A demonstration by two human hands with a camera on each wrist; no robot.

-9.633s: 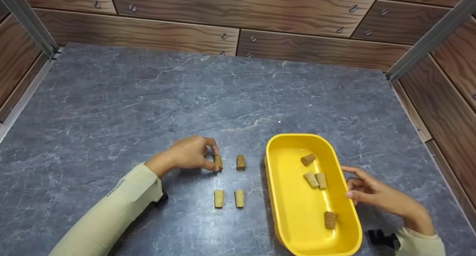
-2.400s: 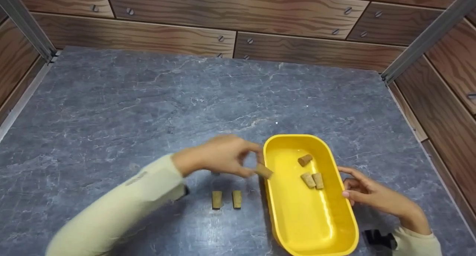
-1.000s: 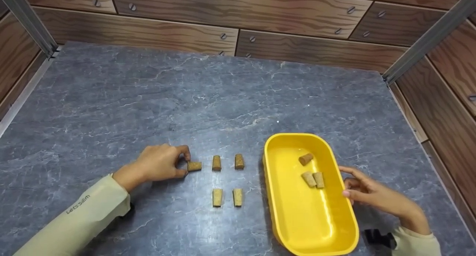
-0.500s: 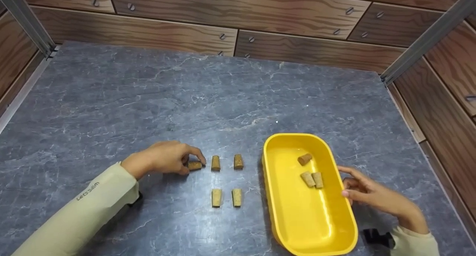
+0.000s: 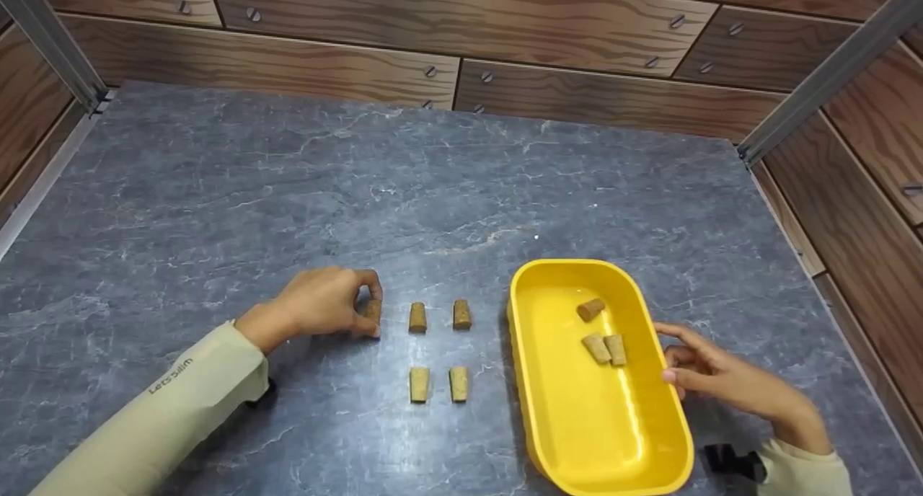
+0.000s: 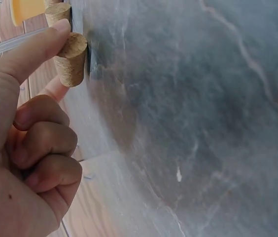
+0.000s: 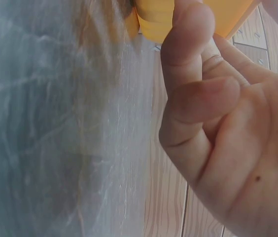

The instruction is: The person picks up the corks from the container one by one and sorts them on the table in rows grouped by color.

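Observation:
My left hand (image 5: pixel 324 301) pinches a tapered cork (image 5: pixel 372 313) between thumb and index finger at the left end of the back row. In the left wrist view its other fingers curl into the palm beside the cork (image 6: pixel 71 66). Right of it lie two corks, a narrow one (image 5: pixel 417 317) and a speckled one (image 5: pixel 461 314). Two paler corks, one left (image 5: pixel 419 385) and one right (image 5: pixel 458 384), form the front row. My right hand (image 5: pixel 728 373) holds the right rim of a yellow tub (image 5: pixel 518 352), thumb and index finger at its edge, other fingers curled.
Three corks lie in the tub: a brown one (image 5: pixel 590 309) towards the back and two paler ones, left (image 5: pixel 595 348) and right (image 5: pixel 615 350), side by side. Wood-patterned walls (image 5: pixel 360 27) with metal corner posts bound the grey marbled tabletop (image 5: pixel 324 171).
My left hand has carried a cork from the tub to the back row's left end. Over the last second it has turned from sideways to line up with the others. The right hand stays put.

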